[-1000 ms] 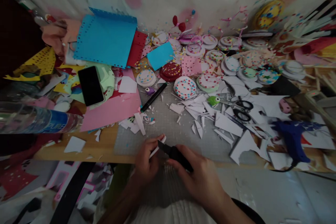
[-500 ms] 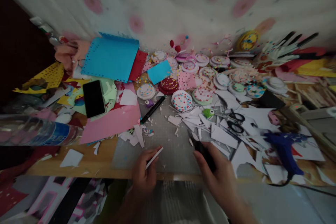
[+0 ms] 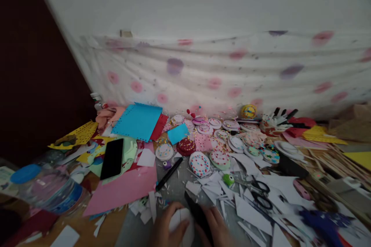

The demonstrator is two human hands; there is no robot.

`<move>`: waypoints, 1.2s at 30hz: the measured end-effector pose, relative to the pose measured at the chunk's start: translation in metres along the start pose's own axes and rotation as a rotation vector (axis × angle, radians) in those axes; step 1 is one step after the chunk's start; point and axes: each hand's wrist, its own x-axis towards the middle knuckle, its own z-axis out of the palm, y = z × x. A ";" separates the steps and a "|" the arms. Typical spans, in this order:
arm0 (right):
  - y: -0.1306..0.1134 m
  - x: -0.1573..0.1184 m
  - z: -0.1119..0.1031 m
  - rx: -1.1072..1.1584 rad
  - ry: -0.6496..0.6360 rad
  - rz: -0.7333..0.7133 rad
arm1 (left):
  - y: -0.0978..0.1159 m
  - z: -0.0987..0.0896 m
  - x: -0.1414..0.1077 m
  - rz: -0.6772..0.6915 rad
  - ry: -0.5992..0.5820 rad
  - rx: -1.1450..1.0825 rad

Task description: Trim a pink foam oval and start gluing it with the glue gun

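Observation:
At the bottom centre of the view, my left hand (image 3: 169,227) grips a white rounded piece (image 3: 185,225) between thumb and fingers. Close on its right, my right hand (image 3: 214,225) is closed around a black cutting tool (image 3: 195,212), whose tip points up and to the left beside the white piece. Whether the tool touches the piece is unclear. Both hands are over the grey mat (image 3: 131,231). White paper scraps (image 3: 213,193) lie beyond them, with a black pen (image 3: 169,173) and a decorated white disc (image 3: 199,164) farther back.
A phone (image 3: 112,158), pink sheet (image 3: 124,193) and plastic bottle (image 3: 52,189) are on the left. To the right lie black-handled scissors (image 3: 261,193) and a blue glue gun (image 3: 323,224). Several decorated discs, blue sheets (image 3: 137,121) and a pen cup (image 3: 271,125) stand toward the wall.
The head view has tilted up, showing more wall. My hands have come closer together, and the white piece in my left hand has turned from edge-on to show its flat face.

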 end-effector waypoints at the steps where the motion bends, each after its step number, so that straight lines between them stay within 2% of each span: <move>1: -0.001 0.000 -0.003 0.043 0.013 0.004 | 0.003 -0.003 0.002 -0.017 -0.030 -0.023; 4: -0.014 0.004 -0.018 0.261 0.016 0.104 | 0.012 -0.014 0.003 -0.154 -0.066 -0.151; 5: -0.022 0.006 -0.025 0.351 0.046 0.198 | 0.015 -0.017 0.002 -0.207 -0.075 -0.208; 7: -0.038 0.012 -0.037 0.584 -0.025 0.366 | 0.023 -0.022 0.000 -0.251 -0.133 -0.307; 10: -0.058 0.020 -0.048 0.669 -0.107 0.470 | 0.037 -0.026 -0.005 -0.228 -0.187 -0.423; 12: -0.067 0.021 -0.051 0.729 -0.167 0.534 | 0.045 -0.027 -0.009 -0.249 -0.166 -0.477; 14: -0.075 0.019 -0.054 0.780 -0.186 0.581 | 0.050 -0.028 -0.014 -0.282 -0.134 -0.496; 16: -0.083 0.016 -0.058 0.816 -0.171 0.604 | 0.052 -0.027 -0.021 -0.310 -0.158 -0.480; 19: -0.090 0.010 -0.061 0.835 -0.149 0.608 | 0.054 -0.027 -0.029 -0.292 -0.187 -0.384; 22: -0.091 0.002 -0.057 0.801 -0.115 0.595 | 0.054 -0.027 -0.034 -0.189 -0.129 -0.242; 24: -0.087 -0.001 -0.051 0.718 -0.051 0.555 | 0.054 -0.027 -0.033 -0.117 -0.125 -0.148; 27: -0.077 -0.002 -0.042 0.507 -0.003 0.420 | 0.046 -0.026 -0.022 -0.017 -0.160 0.121; 30: -0.062 0.005 -0.037 0.383 -0.055 0.316 | 0.031 -0.025 -0.005 0.041 -0.215 0.349; 33: -0.050 0.010 -0.035 0.315 -0.119 0.237 | 0.016 -0.025 0.009 0.077 -0.234 0.425; 36: -0.046 0.012 -0.032 0.251 -0.186 0.170 | 0.016 -0.032 0.018 0.126 -0.203 0.500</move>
